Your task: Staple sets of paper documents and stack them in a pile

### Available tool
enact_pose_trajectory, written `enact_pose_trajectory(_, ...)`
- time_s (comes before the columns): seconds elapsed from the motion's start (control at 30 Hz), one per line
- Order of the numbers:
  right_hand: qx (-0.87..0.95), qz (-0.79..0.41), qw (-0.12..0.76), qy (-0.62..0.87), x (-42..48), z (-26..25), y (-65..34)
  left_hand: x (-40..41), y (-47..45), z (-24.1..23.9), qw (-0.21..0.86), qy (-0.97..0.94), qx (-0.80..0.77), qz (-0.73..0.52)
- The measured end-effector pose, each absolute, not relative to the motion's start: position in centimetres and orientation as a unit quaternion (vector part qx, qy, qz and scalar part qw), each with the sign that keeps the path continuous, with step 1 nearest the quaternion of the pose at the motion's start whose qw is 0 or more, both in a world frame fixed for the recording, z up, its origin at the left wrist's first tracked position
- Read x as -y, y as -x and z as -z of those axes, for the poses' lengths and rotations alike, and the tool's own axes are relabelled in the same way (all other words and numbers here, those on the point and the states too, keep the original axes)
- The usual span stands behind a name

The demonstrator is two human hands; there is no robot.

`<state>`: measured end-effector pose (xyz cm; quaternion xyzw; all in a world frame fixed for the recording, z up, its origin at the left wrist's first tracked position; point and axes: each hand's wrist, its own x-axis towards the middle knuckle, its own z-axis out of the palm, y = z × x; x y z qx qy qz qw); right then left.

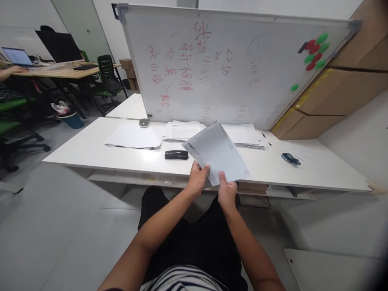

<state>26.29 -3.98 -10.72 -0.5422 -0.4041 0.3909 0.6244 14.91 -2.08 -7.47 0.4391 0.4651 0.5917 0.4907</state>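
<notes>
A tilted sheaf of printed paper [216, 151] is held up over the front edge of the white desk [145, 159]. My left hand [198, 178] pinches its lower left edge, and my right hand [227, 190] grips its bottom edge with the thumb on top. How many sheets it has I cannot tell. A black stapler [176, 154] lies on the desk just left of the sheaf. Behind it are two paper stacks, a left stack [182, 131] and a right stack [247, 135], both partly covered by the held paper.
Another paper pile [133, 135] lies at the left, beside a small round grey object [144, 123]. A dark blue tool [290, 158] rests at the right. A whiteboard [194, 97] with red writing stands behind, next to cardboard boxes [330, 97]. Another person's hand [16, 70] shows far left.
</notes>
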Motion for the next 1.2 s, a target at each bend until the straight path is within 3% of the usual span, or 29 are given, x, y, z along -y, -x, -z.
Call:
enact_pose_trajectory(0.1, 0.376, -0.376, 0.603, 0.595, 3.9, 12.3, -29.2, 1.1, -11.1, 7.5, 0.325, -0.560, -0.549, -0.529)
enact_pose_trajectory(0.17, 0.370, -0.423, 0.583, 0.587, 3.7, 13.0, -31.3, -0.6, -7.2, 7.1, 0.161, -0.648, -0.576, -0.471)
enact_pose_trajectory(0.23, 0.358, -0.477, 0.561, 0.574, 3.6, 13.2, -32.7, -2.6, -3.5, 6.8, 0.064, -0.706, -0.607, -0.359)
enact_pose_trajectory(0.37, 0.332, -0.550, 0.515, 0.567, 3.2, 11.7, -33.3, -4.9, 0.6, 7.2, 0.079, -0.766, -0.615, -0.171)
enact_pose_trajectory(0.7, 0.404, -0.569, 0.423, 0.578, 1.0, 9.6, -30.6, -4.3, 1.2, 7.5, 0.102, -0.797, -0.562, -0.195)
enact_pose_trajectory(0.93, 0.455, -0.587, 0.434, 0.511, -0.2, 10.0, -28.5, -4.8, 1.0, 4.3, 0.191, -0.777, -0.562, -0.211)
enact_pose_trajectory(1.03, 0.491, -0.555, 0.428, 0.517, -0.8, 10.2, -28.7, -6.4, -0.7, 3.0, 0.164, -0.737, -0.599, -0.268)
enact_pose_trajectory(1.2, 0.497, -0.544, 0.411, 0.537, -1.5, 10.2, -29.4, -9.4, -3.8, 4.8, 0.086, -0.727, -0.663, -0.154)
